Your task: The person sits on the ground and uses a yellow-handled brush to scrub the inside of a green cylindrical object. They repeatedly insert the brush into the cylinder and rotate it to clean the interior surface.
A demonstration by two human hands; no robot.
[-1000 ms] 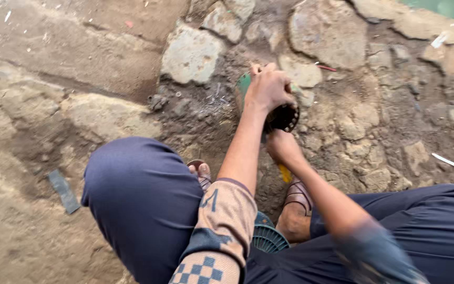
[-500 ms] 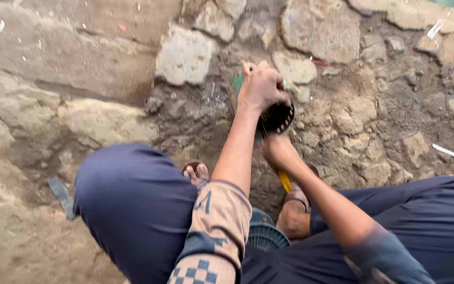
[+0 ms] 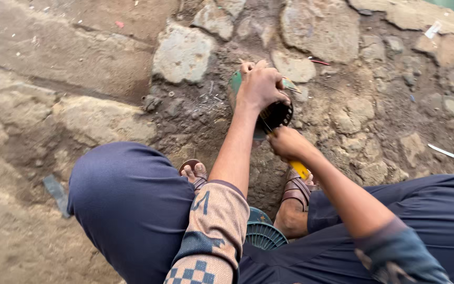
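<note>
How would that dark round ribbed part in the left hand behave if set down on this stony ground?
The dark round ribbed part looks rigid, probably not floppy. Being cylindrical, it could roll or tip on the uneven stone ground. The left hand wraps it fully, so it seems light enough for one hand.
</note>
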